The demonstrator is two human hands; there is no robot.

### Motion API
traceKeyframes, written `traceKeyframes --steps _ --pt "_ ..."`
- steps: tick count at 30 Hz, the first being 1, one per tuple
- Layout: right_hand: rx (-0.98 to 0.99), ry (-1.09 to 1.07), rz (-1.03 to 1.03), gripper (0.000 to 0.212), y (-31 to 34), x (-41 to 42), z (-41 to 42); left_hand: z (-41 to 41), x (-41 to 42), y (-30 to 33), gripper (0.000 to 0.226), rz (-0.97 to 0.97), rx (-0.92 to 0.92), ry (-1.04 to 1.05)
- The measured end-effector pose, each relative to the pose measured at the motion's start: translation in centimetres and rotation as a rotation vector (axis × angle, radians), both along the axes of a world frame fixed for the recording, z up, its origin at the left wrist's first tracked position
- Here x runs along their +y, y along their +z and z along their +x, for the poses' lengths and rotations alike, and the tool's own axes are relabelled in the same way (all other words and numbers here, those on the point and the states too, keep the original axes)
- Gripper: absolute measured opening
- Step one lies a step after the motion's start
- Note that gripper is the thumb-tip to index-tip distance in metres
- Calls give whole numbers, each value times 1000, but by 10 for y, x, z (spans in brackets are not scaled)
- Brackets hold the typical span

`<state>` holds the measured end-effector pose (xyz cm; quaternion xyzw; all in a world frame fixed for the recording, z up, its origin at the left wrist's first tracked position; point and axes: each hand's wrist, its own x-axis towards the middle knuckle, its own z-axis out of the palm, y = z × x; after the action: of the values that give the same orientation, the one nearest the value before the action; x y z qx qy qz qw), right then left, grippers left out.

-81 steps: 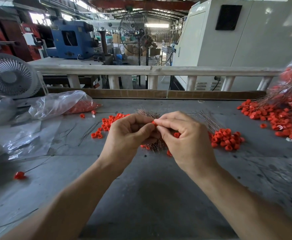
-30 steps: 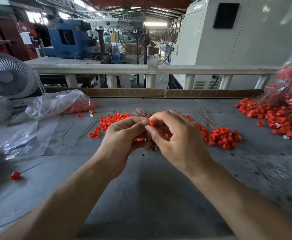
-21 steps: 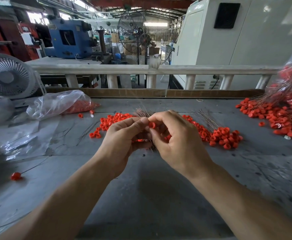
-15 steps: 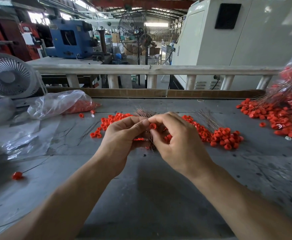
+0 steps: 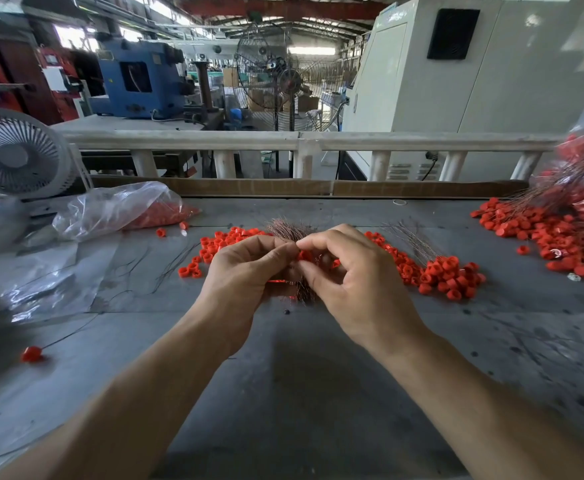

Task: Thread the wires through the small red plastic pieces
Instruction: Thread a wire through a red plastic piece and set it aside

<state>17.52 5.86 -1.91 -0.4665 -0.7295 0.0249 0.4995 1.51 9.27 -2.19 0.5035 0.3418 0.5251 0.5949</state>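
Over the middle of the grey table my left hand (image 5: pixel 245 271) and my right hand (image 5: pixel 349 275) meet fingertip to fingertip. My right hand pinches a small red plastic piece (image 5: pixel 305 255) between thumb and forefinger. My left hand's curled fingers hold a bundle of thin brownish wires (image 5: pixel 285 228), whose ends fan out above and below the hands. The single wire at the piece is too thin to make out. Loose red pieces (image 5: pixel 437 271) lie in a heap right of my hands, and more (image 5: pixel 219 244) lie left of them.
A clear plastic bag (image 5: pixel 117 209) with red pieces lies at the back left beside a small white fan (image 5: pixel 17 154). At the far right lies a pile of threaded pieces with wires (image 5: pixel 557 226). One wired piece (image 5: pixel 31 354) lies at the left. A cardboard strip (image 5: pixel 318 188) edges the back.
My hands have stayed together over the same spot. The red piece between my fingertips has shifted slightly as my right fingers work it; the view has barely moved.
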Motion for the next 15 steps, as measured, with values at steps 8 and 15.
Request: traceKeyframes --steps 8,15 --pt "14 -8 5 16 0 0 0 -3 1 0 29 18 42 -24" --pt "-17 17 1 17 3 -1 2 -1 2 -2 14 15 90 -8"
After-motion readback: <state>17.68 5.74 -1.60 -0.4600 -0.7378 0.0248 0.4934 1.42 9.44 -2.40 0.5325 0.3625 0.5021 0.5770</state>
